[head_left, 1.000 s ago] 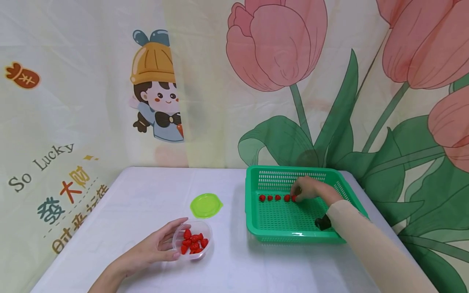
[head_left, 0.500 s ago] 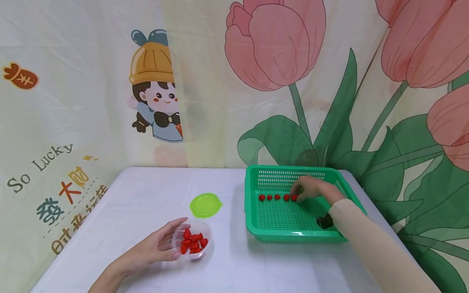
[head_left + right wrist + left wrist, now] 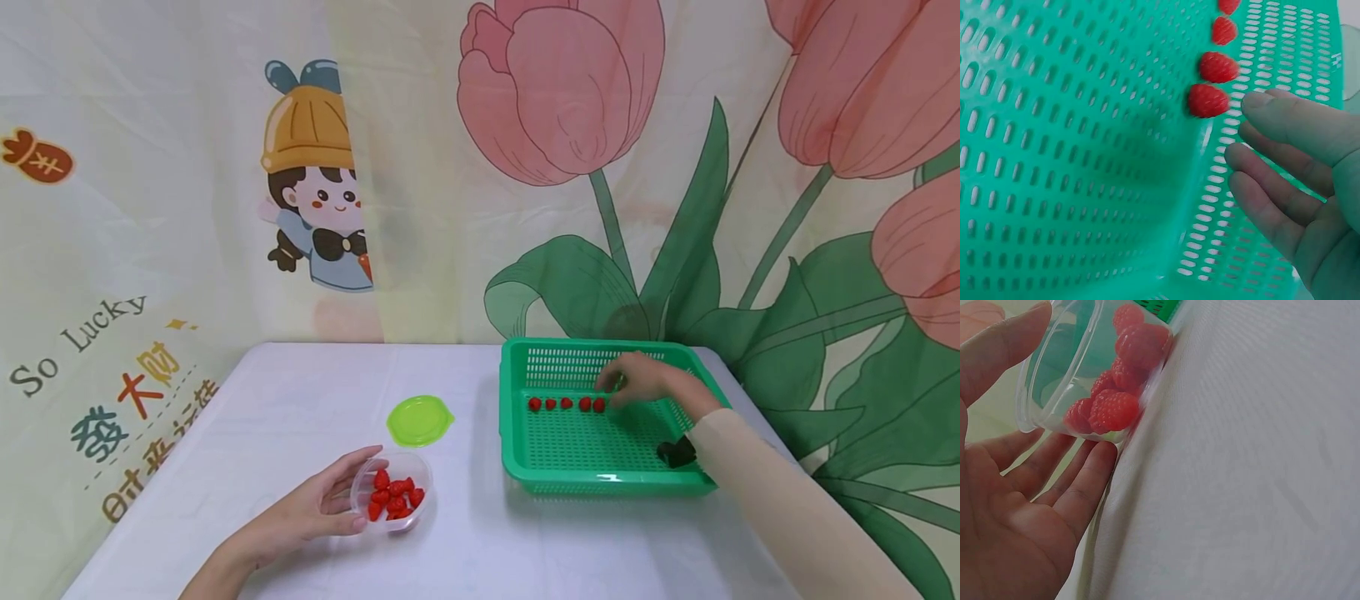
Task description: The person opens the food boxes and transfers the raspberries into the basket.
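Observation:
My left hand (image 3: 318, 504) holds a clear plastic tub (image 3: 1063, 381) on the white table, thumb at its rim and fingers against its lower side. Several red raspberries (image 3: 397, 502) lie in the tub. At the right stands a green basket (image 3: 611, 477) with a row of several raspberries along the back of its floor. Over that row's right end is my right hand (image 3: 637, 377), fingers parted and nothing between them. In the right wrist view, its thumb and fingers (image 3: 1266, 209) hang just beside the end raspberry (image 3: 1208, 101), apart from it.
A lime-green lid (image 3: 420, 421) lies on the white table (image 3: 465, 550) behind the tub, left of the basket. A black device (image 3: 677, 452) sits at my right wrist, over the basket's front right part. A printed curtain (image 3: 420, 167) hangs behind the table.
My right hand has let go of the end raspberry and lifted slightly up and to the right, leaving it in the row. My left hand and the tub have stayed put.

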